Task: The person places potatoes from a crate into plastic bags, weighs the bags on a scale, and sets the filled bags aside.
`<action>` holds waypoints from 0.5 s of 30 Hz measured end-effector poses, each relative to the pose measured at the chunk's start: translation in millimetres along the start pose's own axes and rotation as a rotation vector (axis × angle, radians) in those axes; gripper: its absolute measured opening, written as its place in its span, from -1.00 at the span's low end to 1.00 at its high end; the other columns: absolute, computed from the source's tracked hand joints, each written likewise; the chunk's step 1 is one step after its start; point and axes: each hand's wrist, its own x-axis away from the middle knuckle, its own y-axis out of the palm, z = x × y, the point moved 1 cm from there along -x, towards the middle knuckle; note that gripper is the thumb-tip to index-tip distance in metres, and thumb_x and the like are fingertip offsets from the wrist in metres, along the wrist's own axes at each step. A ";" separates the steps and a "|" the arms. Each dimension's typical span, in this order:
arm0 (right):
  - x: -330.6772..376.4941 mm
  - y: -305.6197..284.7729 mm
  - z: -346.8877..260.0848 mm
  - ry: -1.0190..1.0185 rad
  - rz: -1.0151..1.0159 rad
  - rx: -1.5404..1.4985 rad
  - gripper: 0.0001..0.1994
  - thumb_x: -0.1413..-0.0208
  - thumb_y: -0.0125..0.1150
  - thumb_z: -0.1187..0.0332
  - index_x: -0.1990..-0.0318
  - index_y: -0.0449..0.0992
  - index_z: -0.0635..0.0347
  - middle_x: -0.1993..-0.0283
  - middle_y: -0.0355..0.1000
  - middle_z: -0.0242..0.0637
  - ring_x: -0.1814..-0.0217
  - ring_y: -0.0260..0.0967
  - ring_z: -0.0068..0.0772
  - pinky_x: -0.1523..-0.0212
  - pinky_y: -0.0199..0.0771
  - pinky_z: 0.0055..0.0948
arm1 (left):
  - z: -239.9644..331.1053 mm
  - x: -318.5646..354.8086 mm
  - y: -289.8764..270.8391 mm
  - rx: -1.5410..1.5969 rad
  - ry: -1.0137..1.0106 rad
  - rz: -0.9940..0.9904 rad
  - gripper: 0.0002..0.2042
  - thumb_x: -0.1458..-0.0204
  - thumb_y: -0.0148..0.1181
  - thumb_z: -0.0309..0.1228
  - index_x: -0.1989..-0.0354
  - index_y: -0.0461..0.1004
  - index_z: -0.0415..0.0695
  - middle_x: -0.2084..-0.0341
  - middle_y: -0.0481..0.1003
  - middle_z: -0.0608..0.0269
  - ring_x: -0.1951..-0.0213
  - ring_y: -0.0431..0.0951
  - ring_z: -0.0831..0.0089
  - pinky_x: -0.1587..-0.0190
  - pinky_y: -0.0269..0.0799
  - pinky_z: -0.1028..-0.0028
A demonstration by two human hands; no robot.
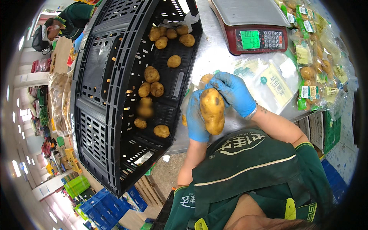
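Observation:
A large, long potato [212, 113] with dark spots is held up in front of my chest above the metal table. My left hand [197, 117], in a blue glove, grips it from the left side. The blue-gloved right hand [234, 92] has its fingers bent and closed against the potato's upper end; their tips are partly hidden. Just beyond the fingers, another potato [206, 79] shows in part. A sliver of one more potato [184, 120] peeks out left of my left hand.
At the left, a black plastic crate [103, 73] tilts on its side with several loose potatoes [151, 74] inside. A red scale [260, 38] stands at the back. Clear plastic bags [272, 82] lie right of my hands, bagged potatoes [312, 69] farther right. Another person [69, 21] works at far left.

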 end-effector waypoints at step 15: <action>0.2 -14.9 -2.8 -0.227 -0.043 0.461 -0.62 -0.13 0.20 0.10 -0.06 0.49 0.01 0.11 0.43 -0.28 0.09 0.45 -0.32 0.07 0.46 -0.40 | 6.6 -16.4 -24.6 0.697 -0.523 -0.493 -0.47 -0.18 -0.10 0.01 0.00 0.36 -0.29 0.37 0.50 -0.04 0.55 0.52 0.12 0.64 0.43 0.28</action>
